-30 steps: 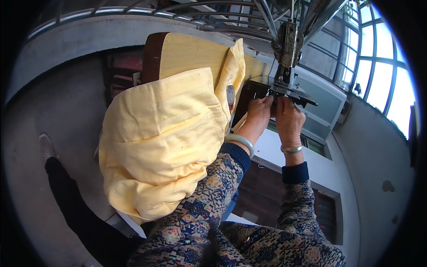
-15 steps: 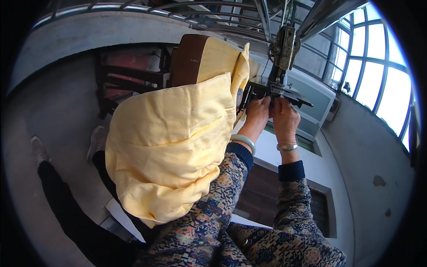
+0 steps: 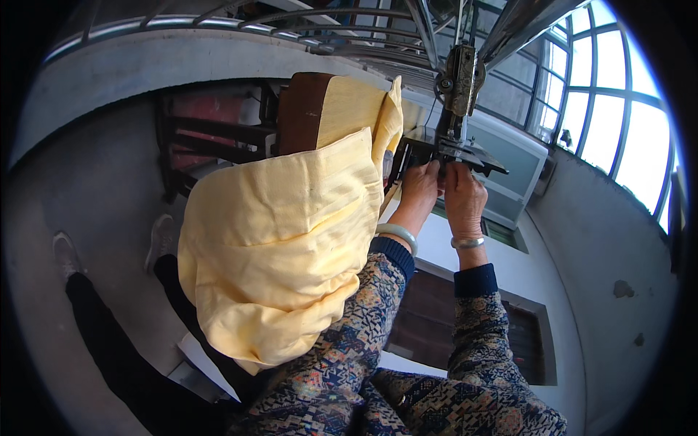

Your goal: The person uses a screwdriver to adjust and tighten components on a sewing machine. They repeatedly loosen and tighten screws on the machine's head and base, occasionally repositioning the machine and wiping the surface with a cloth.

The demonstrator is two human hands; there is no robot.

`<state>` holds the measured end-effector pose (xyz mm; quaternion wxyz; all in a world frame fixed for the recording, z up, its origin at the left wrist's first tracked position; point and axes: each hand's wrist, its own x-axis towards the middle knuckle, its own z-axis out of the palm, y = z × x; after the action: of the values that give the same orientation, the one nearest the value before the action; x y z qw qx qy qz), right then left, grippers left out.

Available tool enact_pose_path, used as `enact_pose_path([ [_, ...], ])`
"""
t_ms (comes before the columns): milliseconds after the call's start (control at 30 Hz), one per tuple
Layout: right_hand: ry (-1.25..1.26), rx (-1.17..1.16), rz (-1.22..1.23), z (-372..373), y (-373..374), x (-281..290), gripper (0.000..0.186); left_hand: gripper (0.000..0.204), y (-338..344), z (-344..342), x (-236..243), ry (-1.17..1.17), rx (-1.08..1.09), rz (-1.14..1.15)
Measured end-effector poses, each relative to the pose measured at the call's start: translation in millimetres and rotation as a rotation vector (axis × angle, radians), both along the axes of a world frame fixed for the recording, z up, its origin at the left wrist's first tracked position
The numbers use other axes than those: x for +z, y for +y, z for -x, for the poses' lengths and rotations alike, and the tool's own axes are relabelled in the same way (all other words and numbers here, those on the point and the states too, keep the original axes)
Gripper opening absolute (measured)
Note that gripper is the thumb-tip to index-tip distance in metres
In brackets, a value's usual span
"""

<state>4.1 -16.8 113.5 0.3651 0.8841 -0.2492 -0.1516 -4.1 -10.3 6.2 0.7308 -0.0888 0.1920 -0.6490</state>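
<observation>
Pale yellow woven cloth [image 3: 276, 240] drapes over a tan, brown-edged wooden tabletop [image 3: 345, 105]; looks soft, light; pinch its free edge; left hand [image 3: 419, 185] has fingers curled at the near edge of the silver-and-black metal sewing machine [image 3: 459, 87], upper right; fingertips hidden, can't tell what's gripped; machine likely heavy, rigid, slick; best held by solid frame; right hand [image 3: 465, 195] just beside, fingers bent, grip unclear.
</observation>
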Motion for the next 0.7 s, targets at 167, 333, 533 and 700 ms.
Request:
enact_pose_path([
  [167, 0.011, -0.016, -0.001, -0.3, 1.0, 0.7, 0.01, 0.028, 1.8, 1.9, -1.2, -0.02, -0.002, 0.008],
  [333, 0.009, 0.075, -0.032, -0.8, 0.7, 1.6, 0.009, 0.026, -0.8, 5.1, -1.9, -0.041, 0.039, -0.042],
  [533, -0.029, 0.057, -0.034, 2.4, -1.6, 0.6, 0.005, 0.023, -3.0, 7.3, 0.6, 0.038, 0.047, -0.073],
  [700, -0.037, 0.042, -0.016, 2.8, -1.2, -0.4, 0.005, 0.022, -1.9, 7.7, -2.3, 0.069, 0.069, -0.038],
])
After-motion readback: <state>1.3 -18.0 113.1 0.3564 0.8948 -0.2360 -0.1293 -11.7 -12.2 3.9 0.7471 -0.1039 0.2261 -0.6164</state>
